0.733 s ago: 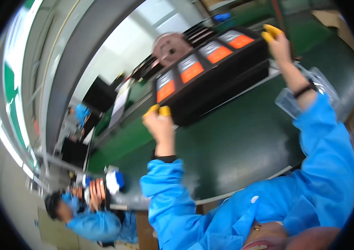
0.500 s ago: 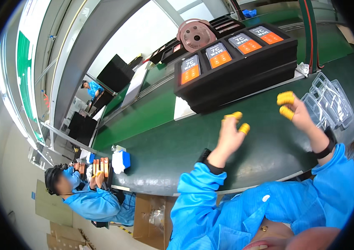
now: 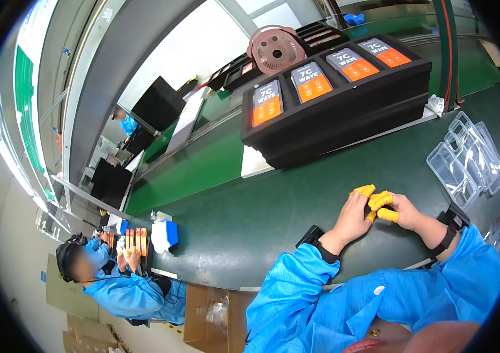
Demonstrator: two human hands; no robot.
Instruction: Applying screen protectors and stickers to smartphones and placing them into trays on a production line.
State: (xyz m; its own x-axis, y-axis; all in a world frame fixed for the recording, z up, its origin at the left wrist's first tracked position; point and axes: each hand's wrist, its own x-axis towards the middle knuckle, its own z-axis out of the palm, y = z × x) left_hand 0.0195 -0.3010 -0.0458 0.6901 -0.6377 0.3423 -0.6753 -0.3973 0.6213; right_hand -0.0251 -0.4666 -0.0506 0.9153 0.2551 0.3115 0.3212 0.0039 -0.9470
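My left hand (image 3: 351, 219) and my right hand (image 3: 405, 213) meet above the green work surface (image 3: 273, 223), fingertips close together. Both wear yellow finger cots (image 3: 381, 200) on several fingers. The fingers of each hand are curled in, and whatever lies between them, if anything, is hidden. Behind them stands a stack of black foam trays (image 3: 344, 120). Its top tray holds grey-and-orange boxes (image 3: 313, 82) in separate slots. Beyond my right hand, clear plastic blister shells (image 3: 467, 159) lie overlapping on the surface.
A pink round fan (image 3: 276, 52) stands behind the tray stack. At the left, a co-worker in blue (image 3: 126, 291) handles orange pieces beside a blue-and-white box (image 3: 164, 234). An open cardboard carton (image 3: 211, 317) sits below the table edge. A green post (image 3: 447, 53) rises at the back right.
My hands were apart with fingers spread, the right one near the blister shells. They have come together lower down, in front of me, with fingers curled. The view has shifted slightly.
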